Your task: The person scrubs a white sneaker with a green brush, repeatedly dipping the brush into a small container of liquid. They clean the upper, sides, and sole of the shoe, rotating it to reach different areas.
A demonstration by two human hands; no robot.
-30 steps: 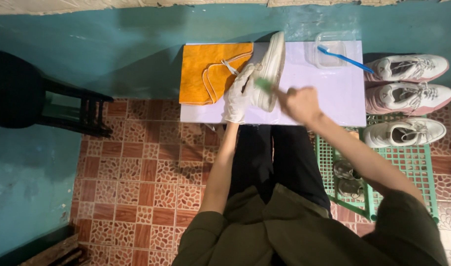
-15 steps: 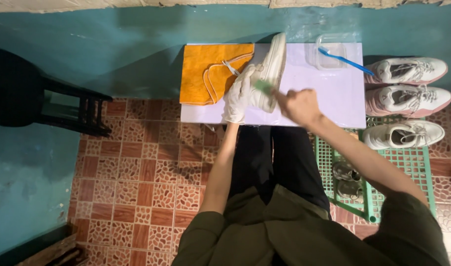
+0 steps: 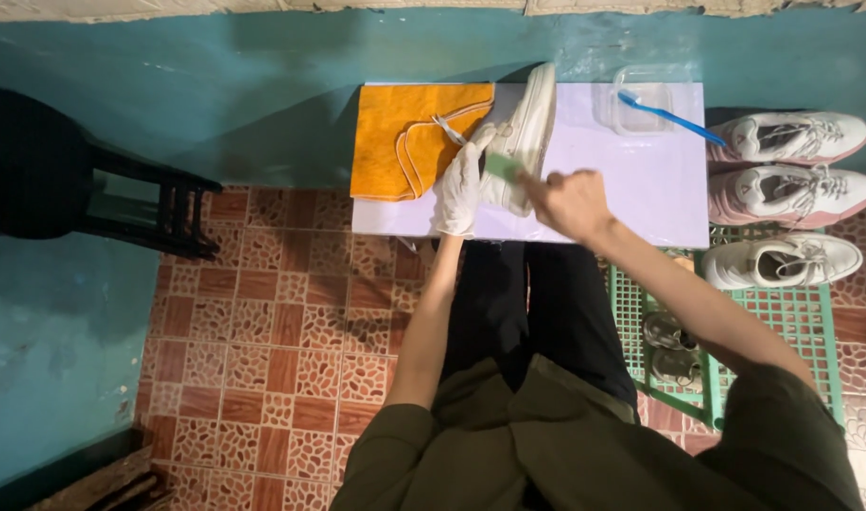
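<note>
A white sneaker (image 3: pixel 527 123) stands on its side on the small white table (image 3: pixel 641 189). My left hand (image 3: pixel 459 187), in a white glove, grips the shoe from the left side. My right hand (image 3: pixel 567 201), bare, holds a small green pad (image 3: pixel 502 167) pressed against the shoe's side near the heel. An orange cloth (image 3: pixel 404 142) lies on the table to the left of the shoe, with the shoe's lace trailing over it.
A clear plastic tub (image 3: pixel 641 109) with a blue toothbrush (image 3: pixel 674 115) across it sits at the table's far right. Three more white sneakers (image 3: pixel 797 189) rest right of the table on a green rack (image 3: pixel 792 322). A black stool (image 3: pixel 64 180) stands left.
My right hand with the green pad has slid slightly along the shoe's side; the shoe and my left hand stay in place.
</note>
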